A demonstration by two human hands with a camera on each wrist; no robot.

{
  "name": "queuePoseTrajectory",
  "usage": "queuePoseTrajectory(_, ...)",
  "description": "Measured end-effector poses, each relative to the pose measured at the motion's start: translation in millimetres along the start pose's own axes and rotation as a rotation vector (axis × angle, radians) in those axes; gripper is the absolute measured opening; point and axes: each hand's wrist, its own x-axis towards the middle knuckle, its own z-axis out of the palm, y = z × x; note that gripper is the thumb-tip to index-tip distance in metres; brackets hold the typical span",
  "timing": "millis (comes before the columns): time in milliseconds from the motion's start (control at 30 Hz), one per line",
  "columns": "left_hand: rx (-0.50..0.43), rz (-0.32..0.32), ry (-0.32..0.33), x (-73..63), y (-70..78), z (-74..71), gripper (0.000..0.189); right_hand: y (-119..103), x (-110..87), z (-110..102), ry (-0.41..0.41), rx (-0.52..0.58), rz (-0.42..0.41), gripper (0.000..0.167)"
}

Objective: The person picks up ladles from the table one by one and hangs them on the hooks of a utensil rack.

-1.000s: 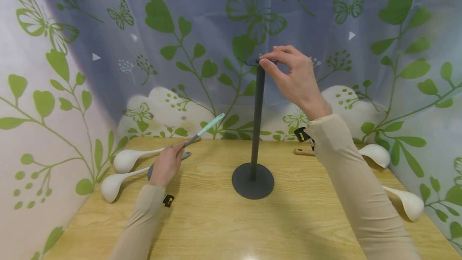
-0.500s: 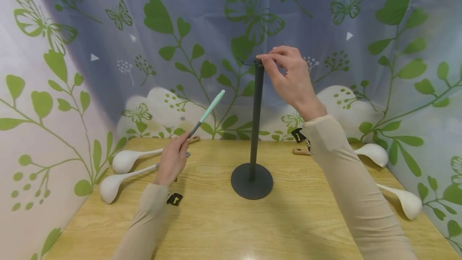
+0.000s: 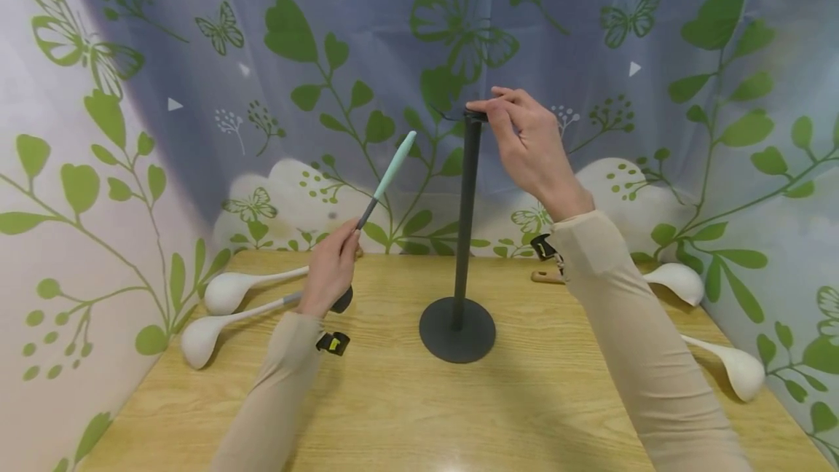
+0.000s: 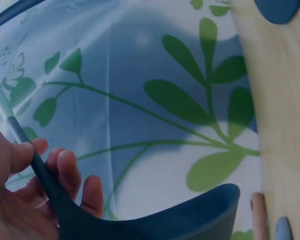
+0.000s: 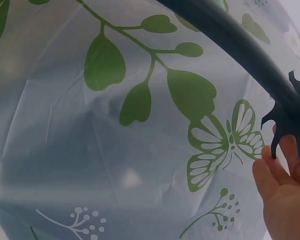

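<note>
Head view, left hand (image 3: 333,268): pinches the mint-handled ladle (image 3: 393,168) above the table (image 3: 406,414), left of the hook stand (image 3: 465,224).
Left wrist view, ladle neck (image 4: 49,182): gripped thumb-to-finger, presumably leaving the handle's end clear.
Right wrist view, right hand (image 5: 290,200): touches the hooks (image 5: 290,120), perhaps steadying them; whether it pinches, one cannot tell.

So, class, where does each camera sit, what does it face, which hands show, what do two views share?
Head: on the head, facing forward and down at the stand; left hand, right hand, sleeves show.
Left wrist: on that wrist, facing utensil and backdrop; left hand shows.
Right wrist: likewise, facing backdrop and stand; right hand shows.
Head and right wrist share the stand.
</note>
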Motion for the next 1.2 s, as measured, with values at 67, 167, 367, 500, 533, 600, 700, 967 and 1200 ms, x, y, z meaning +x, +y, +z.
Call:
queuePoseTrajectory(67,0.002,0.017,0.014,4.9,5.2,1.0,0.033,0,1.0,0,0.003,-0.002,-0.003,0.043)
queuePoseTrajectory(167,-0.008,0.038,0.028,13.6,13.8,2.6,0.033,-1,2.9,0,0.01,-0.004,-0.002,0.043)
queuePoseTrajectory(367,-0.055,0.067,0.041,31.0,33.0,5.5,0.034,-2,5.4,1,0.02,-0.002,-0.001,0.042)
queuePoseTrajectory(500,-0.053,0.076,0.066,38.7,42.7,8.4,0.038,-3,6.3,1,0.022,-0.001,0.002,0.042)
queuePoseTrajectory(533,-0.049,0.083,0.071,40.3,44.5,9.2,0.038,-3,6.4,1,0.022,0.0,0.005,0.042)
queuePoseTrajectory(600,-0.039,0.103,0.083,43.1,48.1,11.0,0.038,-3,6.5,2,0.022,0.0,0.013,0.043)
queuePoseTrajectory(700,-0.036,0.13,0.094,45.4,52.1,13.4,0.037,-2,6.0,2,0.022,0.005,0.021,0.044)
queuePoseTrajectory(967,-0.056,0.132,0.072,45.0,55.3,19.5,0.037,0,0.7,4,0.039,0.005,0.027,0.044)
queuePoseTrajectory(1200,-0.089,0.141,0.054,44.6,54.5,22.1,0.035,0,0.8,5,0.041,0.019,0.03,0.044)
